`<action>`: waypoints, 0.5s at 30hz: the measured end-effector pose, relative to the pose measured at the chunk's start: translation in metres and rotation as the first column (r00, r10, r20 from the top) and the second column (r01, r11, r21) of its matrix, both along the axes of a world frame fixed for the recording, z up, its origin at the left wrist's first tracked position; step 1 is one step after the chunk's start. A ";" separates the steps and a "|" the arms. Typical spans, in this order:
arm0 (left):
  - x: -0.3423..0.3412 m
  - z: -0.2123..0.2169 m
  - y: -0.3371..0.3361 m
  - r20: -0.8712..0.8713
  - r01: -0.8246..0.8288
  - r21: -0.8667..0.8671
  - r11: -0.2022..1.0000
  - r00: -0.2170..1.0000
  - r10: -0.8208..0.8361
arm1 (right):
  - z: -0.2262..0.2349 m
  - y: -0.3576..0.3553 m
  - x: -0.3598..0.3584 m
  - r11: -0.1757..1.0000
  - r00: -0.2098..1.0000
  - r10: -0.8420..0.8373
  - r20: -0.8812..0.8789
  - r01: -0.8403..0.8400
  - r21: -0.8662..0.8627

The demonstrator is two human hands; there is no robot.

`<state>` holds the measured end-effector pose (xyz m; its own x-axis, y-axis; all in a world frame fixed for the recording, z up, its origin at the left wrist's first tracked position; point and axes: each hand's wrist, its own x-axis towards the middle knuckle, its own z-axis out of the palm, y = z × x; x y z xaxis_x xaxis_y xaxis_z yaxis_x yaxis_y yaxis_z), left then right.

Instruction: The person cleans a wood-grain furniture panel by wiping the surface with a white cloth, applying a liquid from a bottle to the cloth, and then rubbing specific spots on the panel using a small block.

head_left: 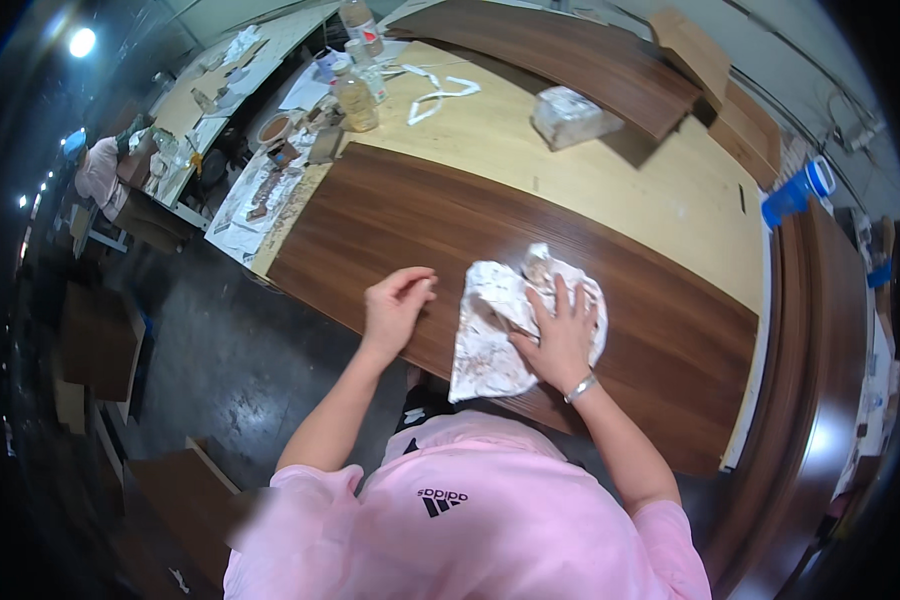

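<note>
A long dark-brown wood-grain panel lies flat on the table in front of me. On its near half a stained white cloth is spread, partly bunched up at its far side. My right hand rests palm down on this cloth, fingers apart, with a metal bracelet at the wrist. To the left of the cloth my left hand hovers around the panel's near edge. Its thumb and fingertips are pinched together; whatever may be between them is too small to make out.
Beyond the panel are a plastic-wrapped bundle, another brown board and bottles. A blue bottle stands at the right, near stacked brown panels. A co-worker is at a far-left bench; cardboard lies below.
</note>
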<state>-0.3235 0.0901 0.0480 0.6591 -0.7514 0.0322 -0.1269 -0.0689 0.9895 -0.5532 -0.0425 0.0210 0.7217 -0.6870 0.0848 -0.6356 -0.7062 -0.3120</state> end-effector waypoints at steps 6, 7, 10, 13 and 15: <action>0.255 -0.037 0.017 0.393 -0.197 0.029 0.980 0.904 0.169 | -0.009 0.022 0.072 0.973 0.984 -0.173 0.031 0.176 -0.152; 0.288 -0.038 0.003 0.505 -0.236 0.058 0.970 0.845 0.175 | -0.012 0.025 0.089 0.964 0.976 -0.215 0.030 0.217 -0.153; 0.380 -0.051 -0.047 0.756 -0.302 0.138 0.943 0.648 0.097 | -0.016 0.029 0.121 0.961 0.974 -0.226 -0.026 0.218 -0.168; 0.404 -0.049 -0.103 0.783 -0.377 0.333 0.864 0.622 -0.031 | -0.018 0.027 0.121 0.955 0.971 -0.239 -0.016 0.233 -0.184; 0.415 -0.049 -0.119 0.776 -0.372 0.415 0.830 0.620 -0.111 | -0.015 0.026 0.126 0.955 0.972 -0.233 -0.020 0.225 -0.193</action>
